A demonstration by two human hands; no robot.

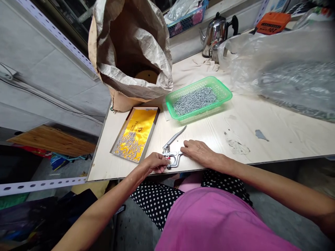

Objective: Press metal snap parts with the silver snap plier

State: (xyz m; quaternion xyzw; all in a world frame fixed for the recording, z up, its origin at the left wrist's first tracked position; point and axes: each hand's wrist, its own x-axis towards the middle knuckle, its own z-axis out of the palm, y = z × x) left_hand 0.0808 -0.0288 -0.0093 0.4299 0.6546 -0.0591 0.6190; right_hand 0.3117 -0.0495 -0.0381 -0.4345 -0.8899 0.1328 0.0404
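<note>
Near the table's front edge lies a pair of grey metal snap-fastener pliers (176, 161), its upper handle raised and its jaws towards the left. My right hand (197, 152) is closed around the end of its lower handle. At the jaws, my left hand (156, 162) pinches with thumb and fingertips beside a small red part; whatever sits between the fingers is too small to make out. Left of the pliers, a shallow box (150, 139) with a yellow lining holds many small metal pins (128, 146). Farther back, a green plastic basket (172, 113) holds more small metal pieces (196, 100).
A large open paper sack (104, 75) stands at the back left. A shiny kettle (217, 33), an orange case (273, 23) and a blue basket (187, 21) are at the back. On the right a big clear plastic bag (293, 73) bulges over the table (282, 139).
</note>
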